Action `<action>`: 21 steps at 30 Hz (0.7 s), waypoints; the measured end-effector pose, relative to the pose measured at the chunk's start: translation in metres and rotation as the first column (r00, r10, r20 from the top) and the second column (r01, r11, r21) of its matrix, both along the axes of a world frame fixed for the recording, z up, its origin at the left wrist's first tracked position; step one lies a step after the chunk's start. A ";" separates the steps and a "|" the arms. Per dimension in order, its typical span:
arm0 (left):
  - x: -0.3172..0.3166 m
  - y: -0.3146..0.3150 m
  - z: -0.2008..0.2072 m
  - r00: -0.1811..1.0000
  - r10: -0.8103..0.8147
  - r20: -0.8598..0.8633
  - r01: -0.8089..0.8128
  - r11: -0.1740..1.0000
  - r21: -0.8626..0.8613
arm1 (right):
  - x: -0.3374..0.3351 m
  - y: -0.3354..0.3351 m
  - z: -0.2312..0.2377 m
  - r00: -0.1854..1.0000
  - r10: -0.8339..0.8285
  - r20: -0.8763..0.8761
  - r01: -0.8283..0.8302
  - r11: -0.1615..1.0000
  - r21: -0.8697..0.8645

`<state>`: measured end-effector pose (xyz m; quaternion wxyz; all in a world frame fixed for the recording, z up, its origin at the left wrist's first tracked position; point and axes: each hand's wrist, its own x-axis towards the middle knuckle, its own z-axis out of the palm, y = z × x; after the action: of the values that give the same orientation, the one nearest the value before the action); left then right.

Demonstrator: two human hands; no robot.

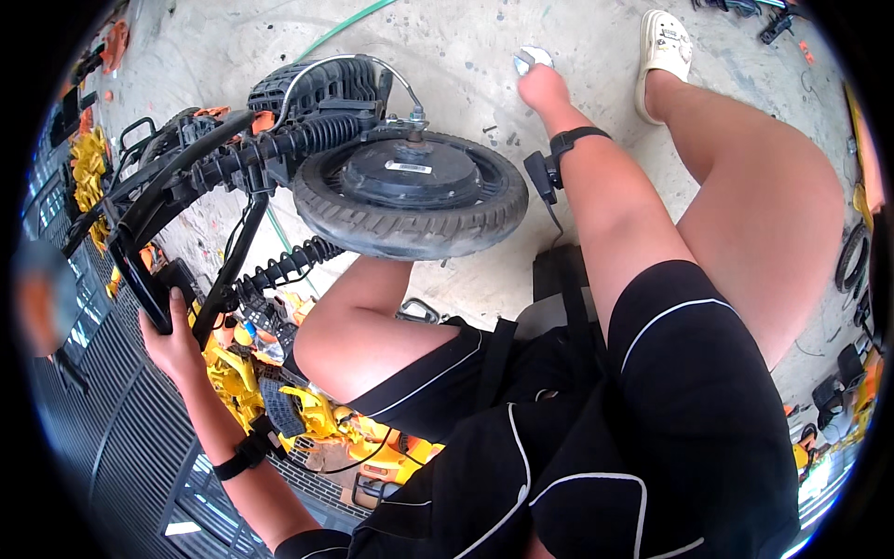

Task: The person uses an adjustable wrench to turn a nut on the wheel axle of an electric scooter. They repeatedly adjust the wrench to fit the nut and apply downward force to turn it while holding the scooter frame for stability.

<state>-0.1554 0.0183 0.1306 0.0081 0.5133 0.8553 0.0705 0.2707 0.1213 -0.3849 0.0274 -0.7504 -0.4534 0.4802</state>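
A black electric two-wheeler lies at the left, its wheel (410, 244) turned flat side up with a dark hub motor (400, 177) in the middle. My left hand (172, 340) is closed around a black frame part (140, 279) of it, thumb along the inner side. Coil-spring shocks (289, 265) run between the frame and the wheel. Beyond the wheel to the right, my right hand (542, 86) is closed on a small white-and-blue piece (532, 58), perhaps a cloth or wrapper. It is held low over the concrete floor, away from the wheel.
Several loose bolts (489, 129) lie on the floor by the wheel. A green hose or strip (349, 26) crosses the floor at the back. Yellow and orange vehicle parts (237, 387) crowd the left side. Loose tires (851, 256) and other parts line the right edge.
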 end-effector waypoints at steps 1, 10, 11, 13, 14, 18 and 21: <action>0.006 0.004 -0.002 1.000 -0.021 -0.012 0.022 1.000 0.012 | -0.009 0.008 0.004 0.994 0.044 -0.095 -0.036 0.996 0.082; 0.019 0.002 0.002 0.995 -0.065 -0.077 0.065 0.998 0.000 | -0.083 0.025 0.114 0.754 0.417 -0.508 -0.446 0.892 0.070; 0.022 0.004 0.001 0.995 -0.073 -0.075 0.073 0.997 0.003 | -0.085 0.021 0.110 0.756 0.410 -0.511 -0.456 0.889 0.038; 0.024 0.004 0.000 0.995 -0.073 -0.073 0.074 0.997 0.006 | -0.087 0.013 0.105 0.771 0.376 -0.514 -0.432 0.902 0.011; 0.024 0.004 0.000 0.995 -0.067 -0.072 0.067 0.998 0.008 | -0.088 0.009 0.104 0.776 0.360 -0.517 -0.422 0.906 -0.003; 0.018 0.000 0.001 0.998 -0.057 -0.022 0.057 0.998 0.011 | -0.085 0.003 0.105 0.794 0.433 -0.426 -0.442 0.893 0.084; 0.021 0.001 0.002 0.995 -0.064 -0.071 0.065 0.998 0.007 | -0.054 -0.008 0.075 0.856 0.495 -0.147 -0.471 0.866 0.171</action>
<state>-0.1345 0.0193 0.1328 -0.0224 0.5428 0.8377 0.0558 0.2164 0.1134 -0.3099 -0.0033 -0.5609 -0.6528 0.5092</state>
